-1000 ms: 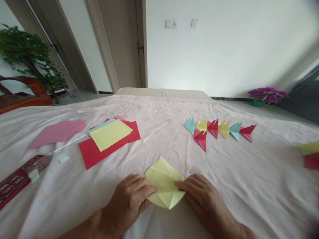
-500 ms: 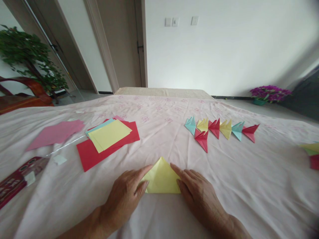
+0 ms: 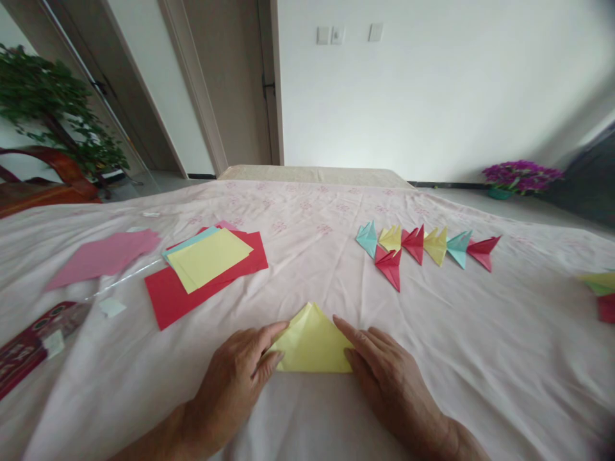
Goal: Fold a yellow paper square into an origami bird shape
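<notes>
A folded sheet of yellow paper (image 3: 312, 342) lies on the cloth in front of me, its peak pointing away and its straight edge toward me. My left hand (image 3: 245, 365) grips its left corner between thumb and forefinger. At the opposite corner, the thumb and forefinger of my right hand (image 3: 389, 371) press on the paper's edge. Both side corners are partly hidden under the fingers. Beyond my right hand stand several folded paper pieces, among them a red one (image 3: 388, 266) set nearer than a row with a yellow one (image 3: 436, 247).
Left of centre, yellow sheets (image 3: 211, 261) lie over blue and red paper (image 3: 175, 307). Farther left are pink sheets (image 3: 106, 257) and a dark red packet (image 3: 29, 346). More folded paper (image 3: 606, 307) shows at the right edge. A pink patterned cloth (image 3: 298, 256) covers the table.
My hands have moved slightly apart along the yellow paper, and more of its side corners shows. The whole view has shifted a little.
</notes>
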Action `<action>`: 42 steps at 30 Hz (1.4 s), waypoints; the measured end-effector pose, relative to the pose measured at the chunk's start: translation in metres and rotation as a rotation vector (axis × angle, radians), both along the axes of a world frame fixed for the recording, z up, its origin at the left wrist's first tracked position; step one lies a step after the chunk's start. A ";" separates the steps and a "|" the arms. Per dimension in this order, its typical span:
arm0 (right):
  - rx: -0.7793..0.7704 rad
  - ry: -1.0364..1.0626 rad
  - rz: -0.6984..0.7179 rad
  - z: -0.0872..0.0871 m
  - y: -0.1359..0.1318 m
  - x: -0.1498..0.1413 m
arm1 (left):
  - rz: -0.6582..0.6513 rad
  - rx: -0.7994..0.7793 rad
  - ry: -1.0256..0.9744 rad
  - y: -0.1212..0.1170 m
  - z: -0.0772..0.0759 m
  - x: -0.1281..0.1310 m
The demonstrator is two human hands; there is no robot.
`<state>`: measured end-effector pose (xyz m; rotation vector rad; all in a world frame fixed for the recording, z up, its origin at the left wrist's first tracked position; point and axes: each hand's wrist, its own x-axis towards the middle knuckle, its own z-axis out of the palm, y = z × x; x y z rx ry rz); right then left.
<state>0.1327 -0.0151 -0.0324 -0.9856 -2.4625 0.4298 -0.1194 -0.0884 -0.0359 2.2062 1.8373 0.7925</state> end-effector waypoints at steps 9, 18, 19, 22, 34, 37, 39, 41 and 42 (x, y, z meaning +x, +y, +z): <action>-0.082 -0.169 0.006 0.009 0.002 -0.009 | -0.017 -0.034 0.042 0.003 0.008 0.003; -0.046 -0.230 -0.016 0.011 0.002 -0.011 | -0.044 0.024 0.048 0.005 0.006 0.004; -0.037 -0.232 -0.020 0.010 0.003 -0.011 | -0.048 0.022 0.051 0.006 0.006 0.004; -0.017 -0.235 -0.026 0.008 0.005 -0.012 | -0.055 0.025 0.052 0.006 0.006 0.004; -0.029 -0.246 -0.052 0.008 0.005 -0.013 | -0.039 -0.012 0.092 0.006 0.008 0.005; 0.011 -0.232 -0.052 0.008 0.005 -0.014 | -0.034 -0.015 0.107 0.006 0.008 0.006; 0.023 -0.232 -0.049 0.008 0.005 -0.014 | -0.033 -0.025 0.121 0.006 0.007 0.006; 0.023 -0.241 -0.054 0.009 0.005 -0.015 | -0.035 -0.031 0.138 0.006 0.006 0.006; 0.026 -0.248 -0.057 0.009 0.005 -0.015 | -0.037 -0.035 0.147 0.006 0.006 0.006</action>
